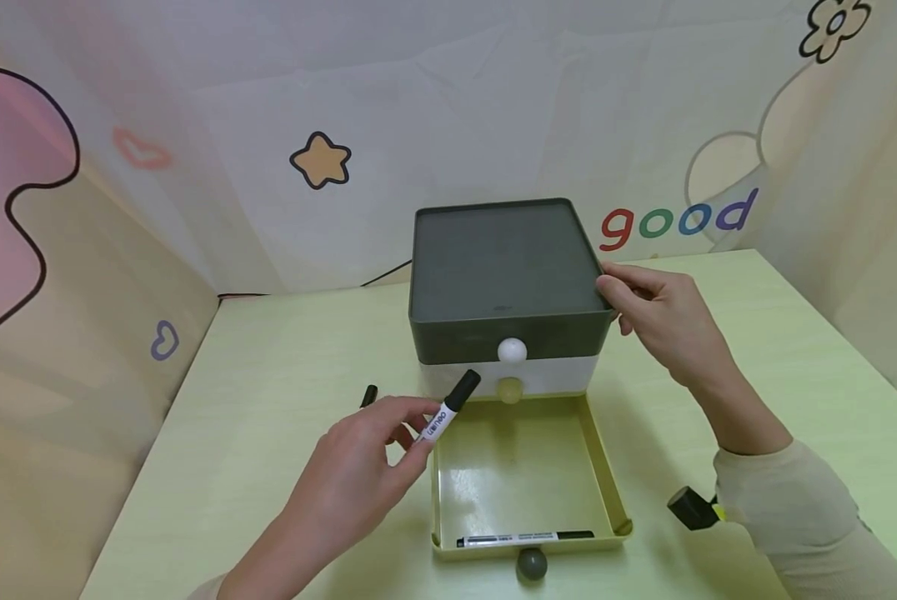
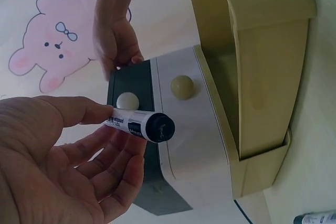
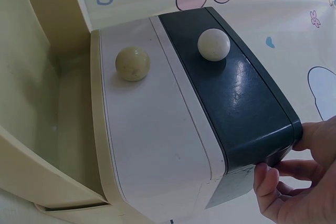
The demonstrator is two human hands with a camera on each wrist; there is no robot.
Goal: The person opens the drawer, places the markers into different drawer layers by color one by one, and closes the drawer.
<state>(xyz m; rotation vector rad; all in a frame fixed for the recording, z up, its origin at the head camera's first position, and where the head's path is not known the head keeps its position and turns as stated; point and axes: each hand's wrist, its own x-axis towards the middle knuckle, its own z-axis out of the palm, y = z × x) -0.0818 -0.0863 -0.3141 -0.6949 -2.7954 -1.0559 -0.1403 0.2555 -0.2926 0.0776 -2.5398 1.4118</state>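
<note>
My left hand (image 1: 354, 462) pinches a whiteboard marker (image 1: 448, 410) with a black cap and white barrel between thumb and fingers. The marker is tilted, in front of a stacked drawer box (image 1: 508, 258) with a dark green top tier and a white tier below. My right hand (image 1: 666, 321) holds the box at its upper right edge, thumb on the rim. At the bottom, a yellow-green drawer (image 1: 606, 475) with a grey knob (image 1: 532, 564) stands pulled out. Another marker (image 1: 523, 539) lies along the drawer's front wall.
A black-capped marker (image 1: 369, 396) shows on the table behind my left hand. Near my right sleeve lies a black object (image 1: 692, 508) with a bit of yellow, partly hidden. White and yellow knobs (image 3: 214, 44) stick out of the two upper tiers. A printed curtain (image 1: 268, 83) hangs behind.
</note>
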